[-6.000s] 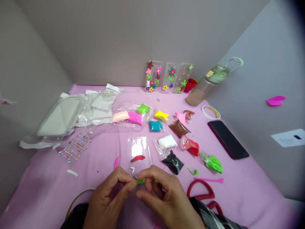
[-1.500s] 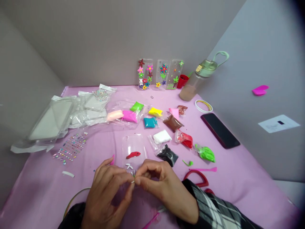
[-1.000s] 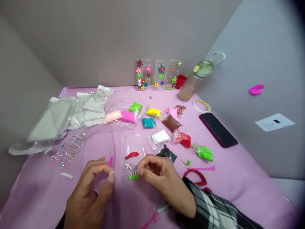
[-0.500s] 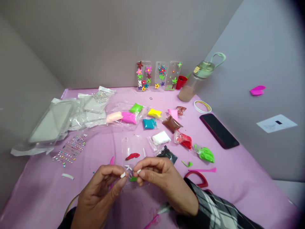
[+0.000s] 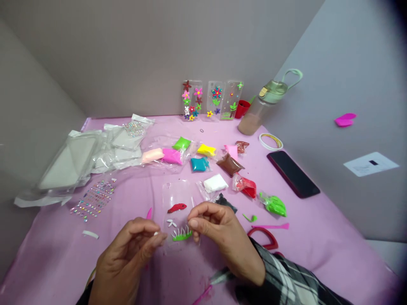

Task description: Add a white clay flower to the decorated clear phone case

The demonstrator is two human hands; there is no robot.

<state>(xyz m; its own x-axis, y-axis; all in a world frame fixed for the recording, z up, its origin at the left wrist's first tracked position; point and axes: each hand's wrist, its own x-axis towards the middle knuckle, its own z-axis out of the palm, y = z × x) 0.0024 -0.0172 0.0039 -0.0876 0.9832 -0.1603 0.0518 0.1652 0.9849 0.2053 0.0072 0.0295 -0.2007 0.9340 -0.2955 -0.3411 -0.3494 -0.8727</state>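
Observation:
A clear phone case [image 5: 178, 195] lies flat on the pink cloth in front of me. On it sit a red clay shape [image 5: 177, 207], small white petals [image 5: 171, 222] and a green clay strip [image 5: 182, 235] with white spikes. My left hand [image 5: 130, 258] pinches a tiny white clay bit just left of the case. My right hand [image 5: 219, 237] has its fingers pinched together at the right end of the green strip.
Small bags of coloured clay [image 5: 199, 164] lie beyond the case. Three decorated cases [image 5: 210, 100] lean on the back wall beside a bottle [image 5: 265, 103]. A black phone [image 5: 293, 173] lies right, red scissors [image 5: 263, 237] near my right arm, rhinestone stickers [image 5: 93, 199] and packaging [image 5: 73, 161] left.
My hands have drawn slightly apart, uncovering the green strip with white spikes on the case. The left hand still pinches a white bit.

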